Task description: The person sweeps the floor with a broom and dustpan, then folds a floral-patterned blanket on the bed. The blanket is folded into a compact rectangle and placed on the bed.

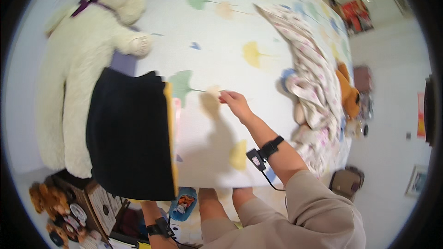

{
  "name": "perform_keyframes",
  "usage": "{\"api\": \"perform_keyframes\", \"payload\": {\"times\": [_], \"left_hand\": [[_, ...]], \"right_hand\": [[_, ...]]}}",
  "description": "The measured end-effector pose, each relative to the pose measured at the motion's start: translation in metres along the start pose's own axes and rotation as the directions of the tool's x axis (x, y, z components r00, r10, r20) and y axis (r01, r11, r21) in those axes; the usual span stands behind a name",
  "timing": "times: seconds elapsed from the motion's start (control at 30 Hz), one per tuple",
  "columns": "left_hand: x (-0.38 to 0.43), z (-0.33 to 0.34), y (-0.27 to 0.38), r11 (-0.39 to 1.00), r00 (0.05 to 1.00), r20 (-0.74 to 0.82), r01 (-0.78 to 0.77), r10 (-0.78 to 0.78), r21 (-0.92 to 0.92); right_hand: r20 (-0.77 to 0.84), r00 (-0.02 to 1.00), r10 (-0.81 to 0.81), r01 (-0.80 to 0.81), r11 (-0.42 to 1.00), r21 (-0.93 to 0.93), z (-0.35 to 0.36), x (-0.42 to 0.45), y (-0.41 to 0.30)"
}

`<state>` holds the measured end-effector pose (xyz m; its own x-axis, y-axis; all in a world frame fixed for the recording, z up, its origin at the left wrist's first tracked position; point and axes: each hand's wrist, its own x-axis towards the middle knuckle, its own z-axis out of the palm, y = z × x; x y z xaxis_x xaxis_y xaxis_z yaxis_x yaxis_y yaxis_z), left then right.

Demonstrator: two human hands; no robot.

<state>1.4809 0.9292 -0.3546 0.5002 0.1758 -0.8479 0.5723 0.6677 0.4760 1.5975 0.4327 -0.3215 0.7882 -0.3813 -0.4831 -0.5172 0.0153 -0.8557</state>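
A black cloth (131,135) with a yellow edge along its right side hangs in folds at the left of the bed. My left forearm runs up beneath its lower edge; the left hand itself is hidden by the cloth. A pink-edged item (177,110) lies just right of the yellow edge. Over the bedsheet (214,34) with printed leaves, my right hand (231,99) has its fingers drawn together, with nothing visible in them, casting a shadow on the sheet. It is right of the black cloth and apart from it.
A large white teddy bear (79,76) lies along the left side. A crumpled patterned blanket (316,72) and an orange plush toy (349,93) are at the right. Below left stand a wooden cabinet (104,207) and several plush toys; a blue bin (183,204) is by the bed's near edge.
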Motion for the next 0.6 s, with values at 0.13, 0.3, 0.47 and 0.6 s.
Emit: {"api": "perform_keyframes", "payload": {"times": [0.13,0.3,0.47,0.6], "left_hand": [[-0.006,-0.01,-0.02,0.997,0.999,-0.047,0.001,0.003,0.073],[-0.043,0.005,-0.075,0.826,0.454,0.757,0.529,-0.47,0.195],[-0.13,0.079,-0.185,0.559,0.917,0.032,0.214,-0.397,0.801],[-0.21,0.165,-0.279,0.294,0.851,0.166,-0.015,-0.498,0.956]], "right_hand": [[-0.514,0.857,0.045,-0.134,0.981,-0.137,-0.18,-0.13,0.129],[-0.874,0.318,0.368,-0.523,0.837,0.162,-0.337,-0.28,0.234],[-0.663,0.474,0.579,-0.352,0.815,0.46,-0.375,-0.274,0.258],[-0.778,0.548,0.306,-0.63,0.763,-0.143,-0.363,-0.229,0.231]]}}
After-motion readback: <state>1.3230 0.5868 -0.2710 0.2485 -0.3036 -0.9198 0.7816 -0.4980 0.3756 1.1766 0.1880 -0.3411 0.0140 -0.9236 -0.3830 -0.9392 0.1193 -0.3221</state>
